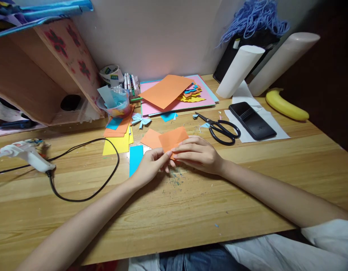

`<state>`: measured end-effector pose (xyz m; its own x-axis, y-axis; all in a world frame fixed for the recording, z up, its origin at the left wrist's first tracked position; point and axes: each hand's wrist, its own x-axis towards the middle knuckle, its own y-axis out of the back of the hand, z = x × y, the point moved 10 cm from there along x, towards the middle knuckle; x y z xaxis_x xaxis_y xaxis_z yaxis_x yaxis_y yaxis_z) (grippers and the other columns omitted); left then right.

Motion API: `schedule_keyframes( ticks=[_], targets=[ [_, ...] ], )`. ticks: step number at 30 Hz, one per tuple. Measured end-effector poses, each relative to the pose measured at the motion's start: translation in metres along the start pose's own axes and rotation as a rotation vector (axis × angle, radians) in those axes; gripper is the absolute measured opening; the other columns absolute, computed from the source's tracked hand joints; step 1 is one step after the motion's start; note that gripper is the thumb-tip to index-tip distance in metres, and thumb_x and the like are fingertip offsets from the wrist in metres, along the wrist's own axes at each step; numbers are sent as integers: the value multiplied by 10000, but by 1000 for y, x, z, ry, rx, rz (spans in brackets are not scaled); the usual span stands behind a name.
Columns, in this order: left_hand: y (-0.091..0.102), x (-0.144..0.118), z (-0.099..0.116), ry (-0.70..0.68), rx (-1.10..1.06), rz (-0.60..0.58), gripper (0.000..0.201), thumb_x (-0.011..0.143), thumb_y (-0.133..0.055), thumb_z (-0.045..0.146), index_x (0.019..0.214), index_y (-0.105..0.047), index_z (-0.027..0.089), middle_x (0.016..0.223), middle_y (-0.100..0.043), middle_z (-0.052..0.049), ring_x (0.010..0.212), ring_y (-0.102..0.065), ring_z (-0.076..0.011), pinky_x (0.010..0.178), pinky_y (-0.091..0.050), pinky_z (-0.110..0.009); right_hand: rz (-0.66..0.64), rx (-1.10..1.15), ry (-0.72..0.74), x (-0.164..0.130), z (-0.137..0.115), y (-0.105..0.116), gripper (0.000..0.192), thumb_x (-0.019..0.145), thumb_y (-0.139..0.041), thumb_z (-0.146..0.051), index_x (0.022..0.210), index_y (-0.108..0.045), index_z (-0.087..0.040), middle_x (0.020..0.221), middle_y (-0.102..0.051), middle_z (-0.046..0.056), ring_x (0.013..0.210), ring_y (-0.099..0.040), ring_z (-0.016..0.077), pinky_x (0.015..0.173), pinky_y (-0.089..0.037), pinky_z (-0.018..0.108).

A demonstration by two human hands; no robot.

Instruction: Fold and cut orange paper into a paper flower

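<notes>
A small sheet of orange paper (pixel 174 139) is held up between both hands over the middle of the desk. My left hand (pixel 153 163) pinches its lower edge between thumb and fingers. On the other side, my right hand (pixel 200 154) grips the same edge, its fingers stretched along the sheet. The fingertips of both hands meet there, and part of the edge is hidden behind them. Behind the sheet lies another orange piece (pixel 150 138). A blue paper strip (pixel 136 160) rests beside my left hand. Beyond my right hand are black-handled scissors (pixel 223 130), blades apart.
A glue gun (pixel 28 156) with a looped black cord lies left. Yellow paper (pixel 117 146) and a plastic cup (pixel 114 103) of scraps stand behind. Farther back is a paper stack (pixel 165 92). At right are a phone (pixel 252 120), a banana (pixel 287 105) and a white roll (pixel 238 71).
</notes>
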<state>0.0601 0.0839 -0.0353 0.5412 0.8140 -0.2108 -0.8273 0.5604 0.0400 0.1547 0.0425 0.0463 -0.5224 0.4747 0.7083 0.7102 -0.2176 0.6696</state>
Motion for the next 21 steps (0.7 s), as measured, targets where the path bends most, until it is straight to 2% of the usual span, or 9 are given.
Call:
schedule_keyframes(
  ticks=[5, 13, 21],
  targets=[
    [-1, 0, -5, 26, 14, -18, 318, 843, -509, 408, 756, -585, 112, 739, -675, -63, 496, -521, -57, 484, -396, -192, 11, 28, -41, -1, 3, 0, 119, 817, -604, -194, 924, -637, -233, 933, -714, 8, 890, -588, 163, 823, -467, 348],
    [-3, 1, -2, 29, 60, 14, 307, 816, -544, 390, 676, -534, 118, 673, -663, -52, 439, -519, -51, 441, -423, -187, -27, 98, -204, 0, 13, -5, 30, 826, -583, -203, 840, -609, -201, 836, -672, 37, 813, -538, 178, 763, -436, 352],
    [-4, -1, 0, 18, 97, 18, 305, 827, -534, 375, 657, -519, 123, 648, -659, -40, 431, -522, -48, 447, -436, -182, -69, 150, -333, -3, 22, -13, 57, 837, -556, -222, 810, -593, -189, 828, -643, 42, 780, -532, 171, 757, -395, 349]
  ],
)
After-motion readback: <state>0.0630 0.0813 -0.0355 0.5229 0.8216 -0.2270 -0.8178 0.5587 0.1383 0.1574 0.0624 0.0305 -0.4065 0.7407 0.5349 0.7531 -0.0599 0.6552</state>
